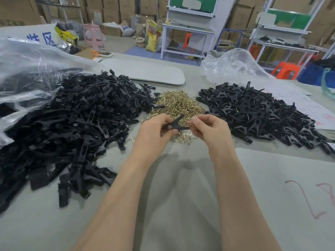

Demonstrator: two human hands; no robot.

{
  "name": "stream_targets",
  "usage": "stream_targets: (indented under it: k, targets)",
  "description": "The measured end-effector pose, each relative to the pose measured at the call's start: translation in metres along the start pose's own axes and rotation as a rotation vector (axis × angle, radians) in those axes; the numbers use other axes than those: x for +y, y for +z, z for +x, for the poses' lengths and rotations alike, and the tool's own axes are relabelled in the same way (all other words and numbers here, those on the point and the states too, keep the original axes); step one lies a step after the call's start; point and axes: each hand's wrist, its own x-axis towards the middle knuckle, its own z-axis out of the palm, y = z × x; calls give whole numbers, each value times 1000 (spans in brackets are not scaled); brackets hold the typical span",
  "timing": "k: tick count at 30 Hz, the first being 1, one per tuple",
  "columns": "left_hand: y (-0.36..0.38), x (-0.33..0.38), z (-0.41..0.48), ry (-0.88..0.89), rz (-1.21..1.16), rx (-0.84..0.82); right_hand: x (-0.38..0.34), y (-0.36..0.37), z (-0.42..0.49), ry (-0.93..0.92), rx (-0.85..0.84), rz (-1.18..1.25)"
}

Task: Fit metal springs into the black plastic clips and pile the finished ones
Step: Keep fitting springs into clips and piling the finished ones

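While the left hand (154, 130) grips a clip (175, 121) mid-frame, the right hand (208, 128) pinches its end, likely seating a spring; next, toss it onto the right pile (253, 113)

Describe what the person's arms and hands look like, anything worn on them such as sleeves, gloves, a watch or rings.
Nothing is worn that the head view shows. The left forearm and right forearm are bare down to the bottom edge of the picture, with no sleeves or cuffs. The left hand and right hand are ungloved. No watch, bracelet or ring shows, and the fingernails look short and unpainted.
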Motion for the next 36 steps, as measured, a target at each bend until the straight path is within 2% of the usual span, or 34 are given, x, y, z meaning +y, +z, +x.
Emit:
stream_targets:
  k: [2, 5, 21, 23, 26, 30, 32, 36]
  targets:
    - [0, 0, 0, 123, 99, 15, 1, -1, 0, 6, -9, -94]
    - [-1, 2, 1, 191, 146, 23, 0, -4, 1, 30, -60, -111]
    - [-5, 8, 0, 244, 65, -45, 0, -12, 6, 159, -159, -56]
    - [-7, 9, 0, 187, -41, -64, -1, -17, 6, 258, -273, 108]
    - [-11, 15, 0, 43, -332, -126, 0, -19, 2, 401, -549, 379]
    - [-16, 21, -3, 57, -348, -176, 4, -9, -5, 474, -805, 443]
    - [-19, 21, -3, 96, -297, -165, 5, -5, -6, 449, -859, 455]
    - [-19, 22, -3, 130, -277, -173, 13, 2, -5, 429, -810, 535]
